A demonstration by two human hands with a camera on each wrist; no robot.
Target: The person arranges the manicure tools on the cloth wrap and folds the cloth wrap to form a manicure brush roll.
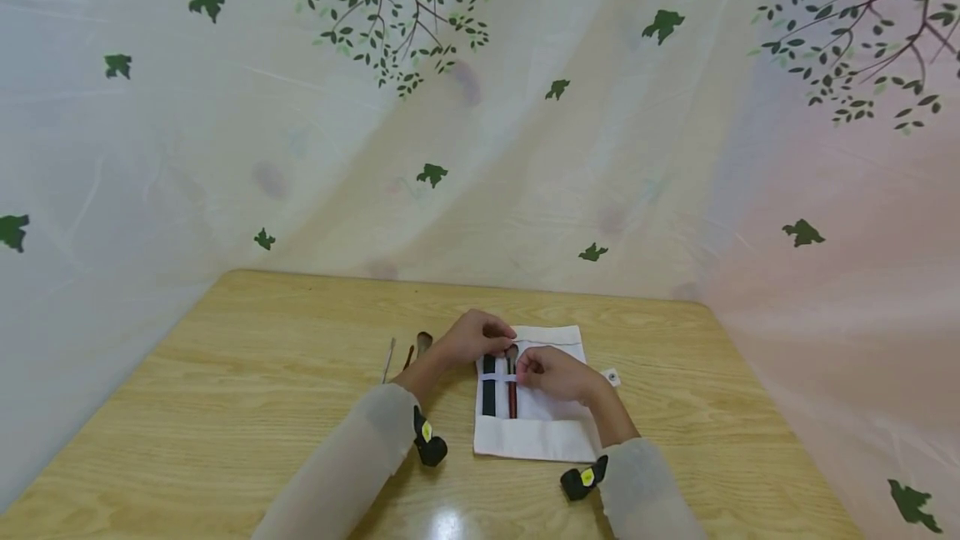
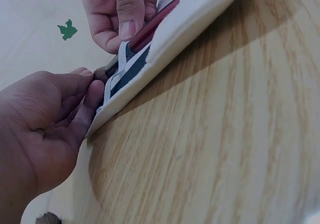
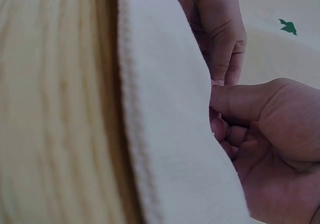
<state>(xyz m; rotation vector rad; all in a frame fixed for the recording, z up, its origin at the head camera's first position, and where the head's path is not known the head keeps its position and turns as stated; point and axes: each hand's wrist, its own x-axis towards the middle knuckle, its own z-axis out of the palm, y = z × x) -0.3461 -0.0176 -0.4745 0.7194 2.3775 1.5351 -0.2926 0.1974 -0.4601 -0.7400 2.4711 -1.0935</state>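
Note:
A white cloth brush roll [image 1: 525,440] lies unfolded on the table. In it a makeup brush [image 1: 513,400] with a dark red handle stands lengthwise, its lower end behind the bottom flap. Beside the brush runs a flat black strip [image 1: 489,398], crossed by a white elastic band [image 2: 122,59]. My left hand [image 1: 476,336] pinches the brush at its bristle end, near the roll's upper left edge. My right hand [image 1: 557,372] pinches the elastic band just right of the brush, thumb on the band in the left wrist view. The roll hides part of both hands in the right wrist view.
Left of the roll, partly behind my left forearm, lie a thick brush [image 1: 424,342], a thin reddish stick [image 1: 408,357] and a slim pale tool [image 1: 388,359]. A white tab with a round fastener [image 1: 612,377] sticks out right. Patterned cloth [image 1: 495,215] hangs behind the table.

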